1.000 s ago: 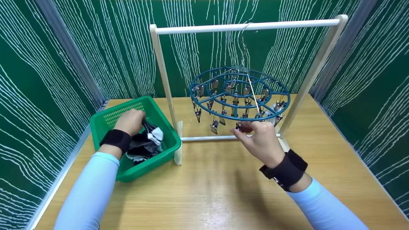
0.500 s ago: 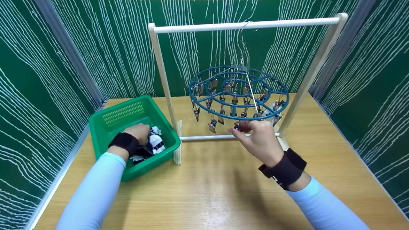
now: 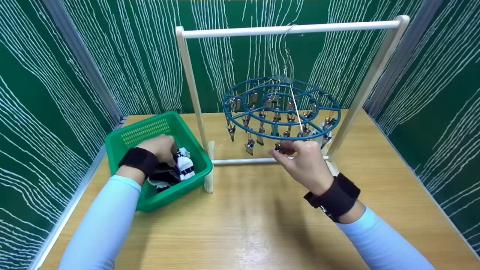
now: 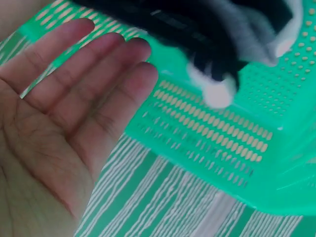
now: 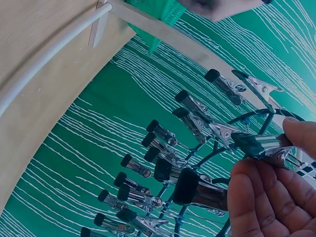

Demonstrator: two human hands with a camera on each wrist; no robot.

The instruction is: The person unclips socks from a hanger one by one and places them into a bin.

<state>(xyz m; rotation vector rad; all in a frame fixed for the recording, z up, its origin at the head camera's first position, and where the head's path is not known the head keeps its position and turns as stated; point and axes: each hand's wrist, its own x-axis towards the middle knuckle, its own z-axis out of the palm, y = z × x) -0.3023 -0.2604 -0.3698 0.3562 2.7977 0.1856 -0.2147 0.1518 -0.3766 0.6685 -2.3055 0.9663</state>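
Note:
My left hand (image 3: 161, 148) is over the green basket (image 3: 193, 183), just above dark fabric pieces (image 3: 167, 177) that look like socks. A white-and-black piece (image 3: 185, 167) lies beside its fingertips. In the left wrist view its fingers (image 4: 106, 106) are nearly straight, with a gap to the thumb, and the dark fabric (image 4: 173, 29) lies beyond them, blurred. My right hand (image 3: 305, 163) is under the front rim of the round blue clip hanger (image 3: 277, 137). Its thumb and fingers pinch a metal clip (image 5: 261, 145) with a dark tip; the head view mostly hides this clip.
A white rail (image 3: 243, 33) on a wooden stand (image 3: 193, 90) carries the hanger by its hook. Several metal clips (image 3: 250, 146) dangle from the rings. Something whitish (image 3: 323, 135) hangs at the hanger's right, partly hidden. Green, white-streaked walls enclose the wooden table (image 3: 240, 225).
My left hand goes down among the fabric in the basket, then rises slightly up and left. The white-and-black piece shows more fully. My right hand stays at the clip.

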